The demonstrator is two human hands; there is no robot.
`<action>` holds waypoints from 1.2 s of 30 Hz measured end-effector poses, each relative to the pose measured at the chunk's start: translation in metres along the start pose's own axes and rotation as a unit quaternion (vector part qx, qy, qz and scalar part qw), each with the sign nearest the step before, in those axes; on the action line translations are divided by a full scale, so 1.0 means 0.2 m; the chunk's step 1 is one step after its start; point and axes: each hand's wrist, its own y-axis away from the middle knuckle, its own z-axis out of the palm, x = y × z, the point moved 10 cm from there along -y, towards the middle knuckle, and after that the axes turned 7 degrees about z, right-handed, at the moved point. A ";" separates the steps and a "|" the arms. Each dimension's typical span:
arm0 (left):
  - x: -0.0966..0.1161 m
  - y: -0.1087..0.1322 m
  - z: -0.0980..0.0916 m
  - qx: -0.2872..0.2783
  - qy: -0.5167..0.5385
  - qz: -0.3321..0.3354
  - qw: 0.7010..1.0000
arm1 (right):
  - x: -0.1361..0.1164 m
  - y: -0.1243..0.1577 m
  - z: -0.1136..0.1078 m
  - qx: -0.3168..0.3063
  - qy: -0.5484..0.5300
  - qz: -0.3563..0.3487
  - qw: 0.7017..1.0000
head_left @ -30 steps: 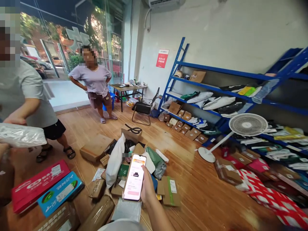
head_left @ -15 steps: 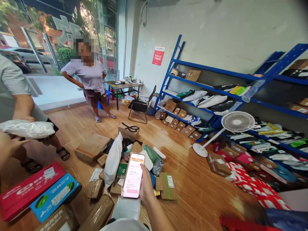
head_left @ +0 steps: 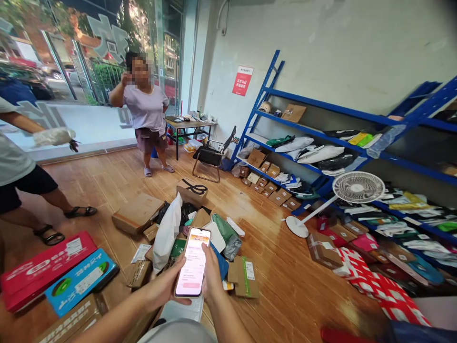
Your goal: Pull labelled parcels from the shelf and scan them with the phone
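Note:
A lit smartphone (head_left: 193, 267) is held upright in front of my body, its screen showing a pale page with an orange banner. My right hand (head_left: 211, 269) grips its right side, with the thumb over the screen edge. My left hand (head_left: 171, 281) holds its lower left side, fingers partly hidden behind it. Just beyond the phone lies a heap of parcels: a white mailer bag (head_left: 168, 231), a green bag (head_left: 225, 229) and a cardboard box (head_left: 247, 277) with green tape. A silvery padded mailer (head_left: 183, 309) lies below my hands.
At left a person (head_left: 16, 152) holds a clear-wrapped parcel (head_left: 55, 136). Another person (head_left: 148, 112) stands near a desk (head_left: 191, 125). Red (head_left: 48, 271) and blue (head_left: 82, 283) boxes lie on the floor. A white fan (head_left: 359, 186) stands before loaded blue shelves (head_left: 321, 105).
My left hand has come onto the phone beside my right. The person at left has moved back with the wrapped parcel. The standing person has raised one hand to the head.

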 end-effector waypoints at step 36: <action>-0.09 -0.09 0.42 -0.022 0.021 0.040 0.999 | -0.36 0.20 -0.41 0.019 0.118 -0.068 0.990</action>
